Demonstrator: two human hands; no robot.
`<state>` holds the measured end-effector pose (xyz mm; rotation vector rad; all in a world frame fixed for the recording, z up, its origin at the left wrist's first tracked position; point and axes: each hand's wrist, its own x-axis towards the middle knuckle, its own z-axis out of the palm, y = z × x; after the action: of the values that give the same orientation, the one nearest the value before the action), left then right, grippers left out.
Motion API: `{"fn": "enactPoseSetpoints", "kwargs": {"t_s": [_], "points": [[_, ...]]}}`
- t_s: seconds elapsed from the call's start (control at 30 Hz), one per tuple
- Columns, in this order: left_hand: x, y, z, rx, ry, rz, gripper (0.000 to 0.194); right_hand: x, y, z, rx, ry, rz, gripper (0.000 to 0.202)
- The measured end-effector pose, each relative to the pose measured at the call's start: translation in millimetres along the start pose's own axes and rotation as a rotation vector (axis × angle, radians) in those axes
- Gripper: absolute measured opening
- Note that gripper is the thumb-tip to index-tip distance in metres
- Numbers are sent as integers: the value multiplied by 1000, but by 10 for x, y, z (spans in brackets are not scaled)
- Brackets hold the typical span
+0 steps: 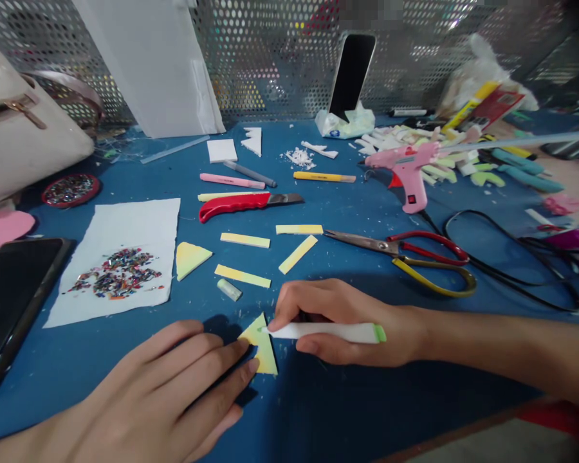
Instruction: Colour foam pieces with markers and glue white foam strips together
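Triangular piece (267, 352), pale yellow and green, lies flat on the bench (361, 411), toward the near edge and between the two hands. Its apex points toward the far edge of the bench; its long straight side runs from that apex toward the near edge and faces the right hand (340, 315). A small notch shows at the side facing the left hand (188, 379).

Left hand: palm down, fingers extended and only slightly parted, not gripping. Two fingertips press on the left portion of the piece, against the bench. This hand is the nearer of the two, being in direct contact.

Right hand: thumb and fingers pinch a white marker (338, 332) along its barrel. The marker lies crosswise, roughly in line with the near edge of the bench, with its green tip directed left. The tip is at the upper part of the piece, just below the apex, so that the marker's axis crosses the long side at a steep angle. Whether the tip bears on the surface cannot be told.

Beyond the piece, toward the far edge, lie a small pale cylinder (229, 289) and a two-tone strip (242, 276).
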<state>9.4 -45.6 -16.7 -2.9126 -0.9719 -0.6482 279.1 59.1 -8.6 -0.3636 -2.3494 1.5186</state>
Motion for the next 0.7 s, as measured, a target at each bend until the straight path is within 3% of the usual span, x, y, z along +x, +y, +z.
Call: {"fn": "enactPoseSetpoints", "kwargs": {"t_s": [0.1,0.23,0.37,0.47,0.6,0.7], "points": [[7,7,0,2,10,-11,28,-8,-5,-10,3,-96,9,31],[-3,12,-1,4,7,-16,29,-6,-8,-22,32,-31,76,33],[-32,17,0,-2,3,-19,29,-1,1,-23,36,-107,43,34],[-48,17,8,-16,-10,-21,30,0,3,-20,21,-13,94,31],[-46,10,22,-18,-3,-21,29,1,1,-17,35,-72,47,34],[-43,10,20,-22,-10,-15,29,-1,-2,-17,27,-3,106,31]]}}
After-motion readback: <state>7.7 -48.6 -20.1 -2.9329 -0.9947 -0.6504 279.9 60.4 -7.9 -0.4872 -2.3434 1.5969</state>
